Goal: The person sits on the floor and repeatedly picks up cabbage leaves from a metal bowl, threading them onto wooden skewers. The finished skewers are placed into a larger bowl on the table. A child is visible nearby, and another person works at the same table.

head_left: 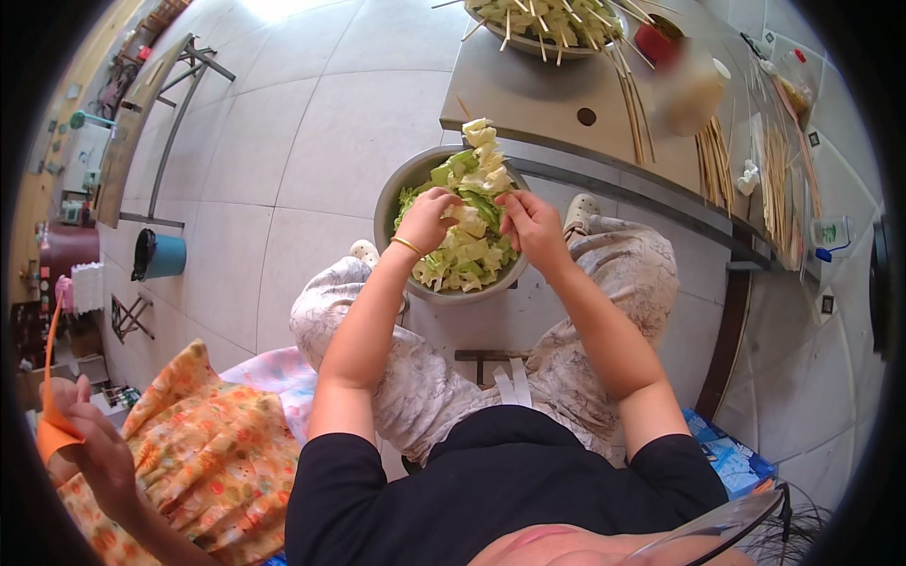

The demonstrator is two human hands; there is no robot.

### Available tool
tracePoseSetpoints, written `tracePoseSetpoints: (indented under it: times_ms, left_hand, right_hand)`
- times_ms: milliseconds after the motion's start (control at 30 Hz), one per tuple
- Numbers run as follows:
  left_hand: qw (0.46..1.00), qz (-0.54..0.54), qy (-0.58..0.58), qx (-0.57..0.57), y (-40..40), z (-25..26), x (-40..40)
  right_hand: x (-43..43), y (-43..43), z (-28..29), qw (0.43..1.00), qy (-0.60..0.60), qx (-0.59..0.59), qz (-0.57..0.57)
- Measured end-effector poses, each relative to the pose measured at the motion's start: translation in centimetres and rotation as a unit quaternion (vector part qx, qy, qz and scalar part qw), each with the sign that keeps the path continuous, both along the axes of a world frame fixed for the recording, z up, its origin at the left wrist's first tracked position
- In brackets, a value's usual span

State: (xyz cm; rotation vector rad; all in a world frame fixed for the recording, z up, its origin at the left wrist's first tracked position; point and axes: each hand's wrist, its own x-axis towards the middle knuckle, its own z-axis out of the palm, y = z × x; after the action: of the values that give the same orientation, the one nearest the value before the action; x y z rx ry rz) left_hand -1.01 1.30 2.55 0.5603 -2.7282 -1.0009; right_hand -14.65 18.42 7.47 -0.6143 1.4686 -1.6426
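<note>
A round metal basin (396, 185) full of torn leafy greens (463, 265), which look like cabbage or lettuce, sits between my knees. Pale leaf pieces are threaded in a row on a bamboo skewer (463, 107); this loaded row (487, 157) leans over the basin's far side. Over the left half of the greens, my left hand (427, 221), with a gold-coloured bangle at its wrist, has thumb and fingertips around a pale leaf piece (467, 219). My right hand (529, 221) is at the right rim, fingertips drawn together beside the row's near end; what they hold is hidden.
Ahead right, a low metal-topped table (538, 99) carries a bowl of filled skewers (545, 25), loose bamboo skewers (715, 163), a red container (658, 37) and a plastic bottle (793, 74). At left, another person's hand (92, 431) holds something orange. A blue bucket (164, 255) stands farther off.
</note>
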Motion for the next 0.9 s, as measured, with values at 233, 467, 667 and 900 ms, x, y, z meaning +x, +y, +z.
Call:
tracePoseSetpoints:
  times_ms: [233,467,667,900]
  left_hand:
    - [0.892,0.142,0.074,0.422,-1.5,-0.9,1.9]
    - [0.789,0.192,0.096,0.575,-1.9,1.7,2.6]
    - [0.788,0.141,0.119,0.587,-0.2,2.6,2.2]
    - [0.774,0.131,0.123,0.607,1.0,2.8,2.4]
  right_hand:
    - [0.9,-0.7,-0.7,0.998,0.054,0.024,-0.026]
    - [1.3,-1.2,-1.7,0.995,0.097,0.033,-0.004]
    - [2.1,-2.1,-3.3,0.995,0.100,-0.014,0.013]
    - [2.6,-3.3,-4.8,0.996,0.021,-0.019,0.085]
